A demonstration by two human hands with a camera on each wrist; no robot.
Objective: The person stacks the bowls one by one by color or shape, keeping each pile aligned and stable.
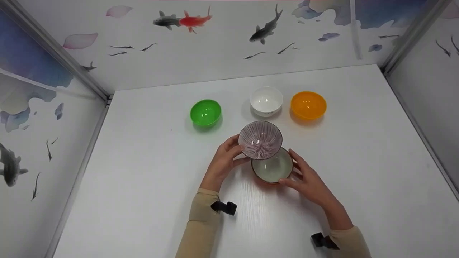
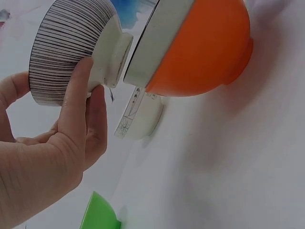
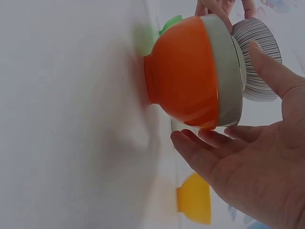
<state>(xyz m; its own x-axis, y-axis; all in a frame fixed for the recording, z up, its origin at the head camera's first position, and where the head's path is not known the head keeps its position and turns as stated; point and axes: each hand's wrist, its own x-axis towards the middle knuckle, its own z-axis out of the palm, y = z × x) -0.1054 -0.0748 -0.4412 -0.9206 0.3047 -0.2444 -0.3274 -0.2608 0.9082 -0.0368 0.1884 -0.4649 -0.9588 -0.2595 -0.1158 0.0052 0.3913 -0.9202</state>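
Observation:
My left hand (image 1: 224,161) grips a striped bowl (image 1: 260,140) by its side, thumb at the rim. The bowl is dark-lined outside (image 2: 71,45) and purple-streaked inside, tilted and raised just above a pale grey-green bowl (image 1: 272,167). That pale bowl sits nested in an orange bowl (image 3: 183,71), which stands on the table; from the head most of the orange one is hidden. Around the pale bowl's right side curves my right hand (image 1: 310,182), thumb at the near rim and fingertips at the far side. The striped bowl overlaps the pale bowl's far rim in the head view.
Farther back on the white table (image 1: 143,172) stand a green bowl (image 1: 205,113), a white bowl (image 1: 266,101) and a yellow-orange bowl (image 1: 308,105). Panels painted with fish (image 1: 267,30) enclose the table at the back and both sides.

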